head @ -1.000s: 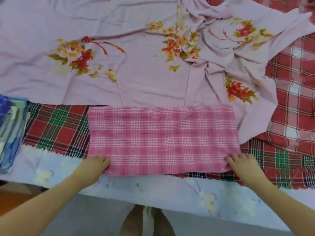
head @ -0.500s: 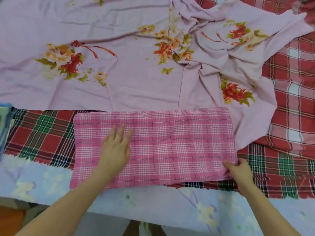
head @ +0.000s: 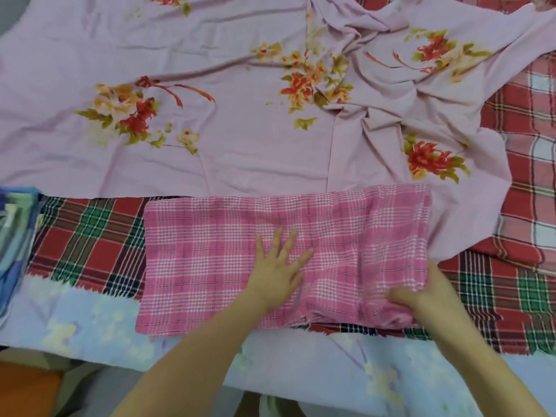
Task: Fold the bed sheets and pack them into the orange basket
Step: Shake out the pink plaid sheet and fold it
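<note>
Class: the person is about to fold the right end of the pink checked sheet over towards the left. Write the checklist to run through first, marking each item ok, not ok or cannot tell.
1. Left hand lies flat on the pink checked sheet, pinning its middle: ok.
2. Right hand grips the sheet's right end: ok.
3. Left half of the sheet lies smooth: ok.
4. Right end smooth, with its layers even: not ok, it is bunched and rumpled.
5. Basket ready to take the sheet: cannot tell; only an orange patch shows at the lower left corner.
</note>
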### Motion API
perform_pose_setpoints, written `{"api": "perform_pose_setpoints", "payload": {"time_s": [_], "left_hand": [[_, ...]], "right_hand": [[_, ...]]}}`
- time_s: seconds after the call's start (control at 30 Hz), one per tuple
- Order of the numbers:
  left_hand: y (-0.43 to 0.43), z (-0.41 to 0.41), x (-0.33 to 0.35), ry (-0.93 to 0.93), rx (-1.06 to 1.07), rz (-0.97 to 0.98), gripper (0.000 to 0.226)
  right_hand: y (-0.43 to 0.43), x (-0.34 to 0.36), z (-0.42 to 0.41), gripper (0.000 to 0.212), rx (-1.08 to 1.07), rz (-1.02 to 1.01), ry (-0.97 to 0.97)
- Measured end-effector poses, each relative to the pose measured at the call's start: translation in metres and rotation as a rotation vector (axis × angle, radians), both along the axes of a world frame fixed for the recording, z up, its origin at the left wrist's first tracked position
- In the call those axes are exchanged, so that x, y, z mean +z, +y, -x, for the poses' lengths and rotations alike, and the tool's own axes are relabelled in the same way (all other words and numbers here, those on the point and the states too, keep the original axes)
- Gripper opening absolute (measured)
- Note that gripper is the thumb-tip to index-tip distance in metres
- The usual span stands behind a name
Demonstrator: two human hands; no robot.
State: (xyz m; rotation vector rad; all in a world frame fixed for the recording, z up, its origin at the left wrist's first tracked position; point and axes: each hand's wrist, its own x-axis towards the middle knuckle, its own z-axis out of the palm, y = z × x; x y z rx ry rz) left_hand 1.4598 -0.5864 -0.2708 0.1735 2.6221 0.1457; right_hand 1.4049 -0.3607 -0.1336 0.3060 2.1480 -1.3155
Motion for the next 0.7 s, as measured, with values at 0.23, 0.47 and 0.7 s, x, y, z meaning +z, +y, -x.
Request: {"api": "perform_pose_setpoints", "payload": {"time_s": [0.23,0.47,0.7], "left_hand": [[-0.037,-0.011,0.04,0.1,1.086,-0.892,0.032],[-0.053,-0.017,0.047,-0.314,1.622,-1.361,0.039],[-0.037,-0.027,0.028,0.131,1.197,-0.7,0.045]], "right_hand": [[-0.111,-0.019,-0.055,0.103,0.495,-0.135,0.034],[-0.156,-0.074,-0.088,0.089,0.813,-0.357,0.09],[-0.103,-0.074,-0.071,0.04,0.113,-0.468,0.567]]}}
